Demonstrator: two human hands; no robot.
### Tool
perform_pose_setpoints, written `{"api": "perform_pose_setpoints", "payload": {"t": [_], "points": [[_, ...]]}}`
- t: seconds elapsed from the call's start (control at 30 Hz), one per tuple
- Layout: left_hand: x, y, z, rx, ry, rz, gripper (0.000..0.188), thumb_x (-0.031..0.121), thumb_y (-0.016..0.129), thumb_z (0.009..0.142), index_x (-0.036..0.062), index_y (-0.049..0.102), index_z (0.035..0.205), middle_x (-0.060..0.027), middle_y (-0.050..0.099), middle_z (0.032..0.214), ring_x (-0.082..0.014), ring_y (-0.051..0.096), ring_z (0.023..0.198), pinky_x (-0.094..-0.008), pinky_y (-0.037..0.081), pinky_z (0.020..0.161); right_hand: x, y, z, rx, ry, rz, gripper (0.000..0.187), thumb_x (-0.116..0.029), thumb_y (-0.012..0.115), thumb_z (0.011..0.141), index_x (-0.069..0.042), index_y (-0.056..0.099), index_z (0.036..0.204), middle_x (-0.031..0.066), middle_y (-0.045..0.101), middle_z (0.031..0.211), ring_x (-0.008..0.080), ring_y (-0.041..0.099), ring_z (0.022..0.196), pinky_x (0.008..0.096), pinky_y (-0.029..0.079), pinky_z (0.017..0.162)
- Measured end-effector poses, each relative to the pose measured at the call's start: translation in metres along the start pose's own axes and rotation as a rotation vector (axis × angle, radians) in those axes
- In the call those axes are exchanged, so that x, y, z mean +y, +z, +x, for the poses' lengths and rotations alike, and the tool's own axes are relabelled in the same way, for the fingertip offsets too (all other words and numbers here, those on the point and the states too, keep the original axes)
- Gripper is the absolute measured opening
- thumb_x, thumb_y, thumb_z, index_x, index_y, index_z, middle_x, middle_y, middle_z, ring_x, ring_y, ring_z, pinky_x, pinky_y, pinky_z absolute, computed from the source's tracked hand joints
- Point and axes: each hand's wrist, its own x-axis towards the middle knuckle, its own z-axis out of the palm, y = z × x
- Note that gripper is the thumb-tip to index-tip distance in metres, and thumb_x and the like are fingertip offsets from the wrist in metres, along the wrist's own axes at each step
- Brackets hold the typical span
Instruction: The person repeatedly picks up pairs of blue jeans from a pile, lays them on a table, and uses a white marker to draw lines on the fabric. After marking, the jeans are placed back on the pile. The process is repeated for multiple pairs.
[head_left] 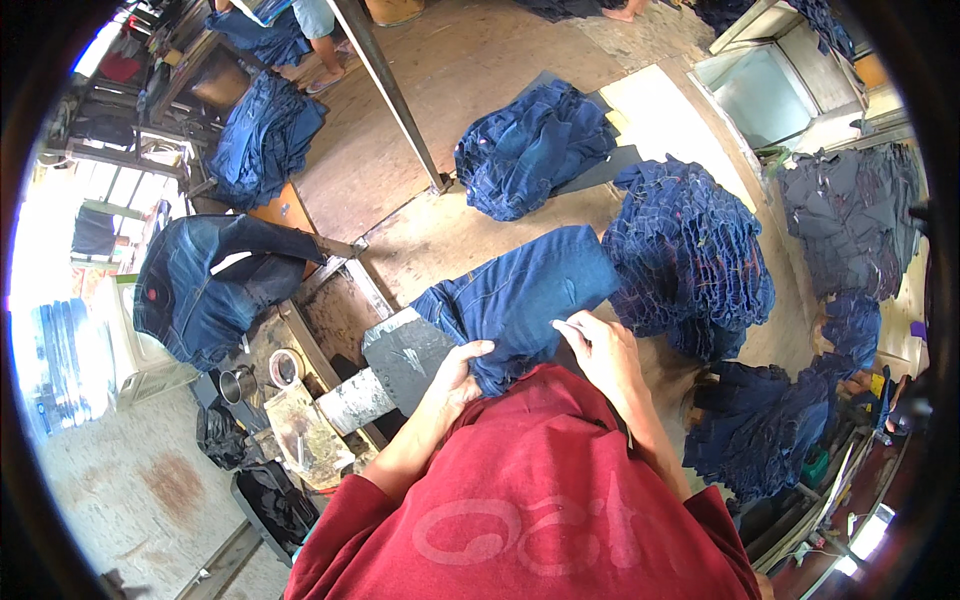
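A pair of blue denim jeans (pixel 540 285) lies stretched out in front of my body, its near end against my red shirt. My left hand (pixel 460 375) grips the near left edge of the denim, thumb on top. Over the right part of the cloth, my right hand (pixel 608 355) is closed in a pinch. A small whitish thing (pixel 560 325) pokes out from its fingertips, close to the denim; its kind is too small to make out. Under the jeans' left side shows a worn dark grey board (pixel 405 355).
Stacked folded denim (pixel 690 250) stands right of the jeans, with a denim heap (pixel 535 145) beyond. More jeans (pixel 220 280) drape at left, near a metal cup (pixel 238 385) and a tape roll (pixel 286 368). A metal post (pixel 395 95) rises ahead. Another person's leg (pixel 322 55) shows far left.
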Motion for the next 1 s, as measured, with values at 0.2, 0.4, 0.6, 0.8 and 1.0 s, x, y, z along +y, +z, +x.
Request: {"api": "perform_pose_setpoints", "payload": {"t": [0.2,0.4,0.6,0.8,1.0], "points": [[0.007,0.014,0.002,0.094,0.117,0.193,0.048,0.002,0.074,0.094,-0.0109,0.063,0.139,-0.0227,0.076,0.131,-0.0360,0.076,0.117,-0.0523,0.061,0.108,-0.013,0.002,0.005,0.033,-0.021,0.031,0.023,-0.032,0.071,0.106,-0.011,0.073,0.096,0.0152,0.075,0.081,0.0414,0.072,0.072,0.0521,0.055,0.065],[0.001,0.027,0.002,0.321,0.431,0.389,0.046,0.000,0.078,0.094,0.0006,0.067,0.139,-0.0115,0.076,0.131,-0.0251,0.074,0.118,-0.0422,0.059,0.107,-0.049,0.027,0.027,0.106,-0.244,-0.077,0.023,-0.030,0.073,0.104,-0.012,0.069,0.090,0.0117,0.075,0.080,0.0337,0.076,0.075,0.0475,0.059,0.065],[-0.004,0.024,-0.003,0.247,0.454,0.382,0.045,-0.004,0.080,0.092,0.0003,0.069,0.136,-0.0096,0.077,0.128,-0.0229,0.074,0.115,-0.0401,0.059,0.107,-0.057,0.038,0.032,0.008,-0.168,-0.326,0.016,-0.026,0.075,0.101,-0.013,0.072,0.091,0.0112,0.077,0.084,0.0350,0.076,0.075,0.0457,0.060,0.065],[-0.004,0.028,-0.005,0.246,0.439,0.394,0.042,-0.001,0.080,0.092,-0.0012,0.071,0.133,-0.0121,0.079,0.125,-0.0254,0.077,0.111,-0.0435,0.063,0.101,-0.054,0.034,0.033,0.052,-0.259,-0.244,0.023,-0.030,0.074,0.102,-0.014,0.072,0.085,0.0103,0.076,0.078,0.0336,0.075,0.068,0.0468,0.058,0.059],[-0.002,0.033,-0.008,0.241,0.402,0.410,0.042,-0.005,0.080,0.092,0.0004,0.071,0.133,-0.0096,0.078,0.126,-0.0231,0.076,0.112,-0.0400,0.062,0.102,-0.055,0.032,0.037,-0.006,-0.276,-0.087,0.029,-0.033,0.073,0.102,-0.011,0.071,0.083,0.0126,0.076,0.076,0.0350,0.075,0.066,0.0473,0.058,0.058]]}}
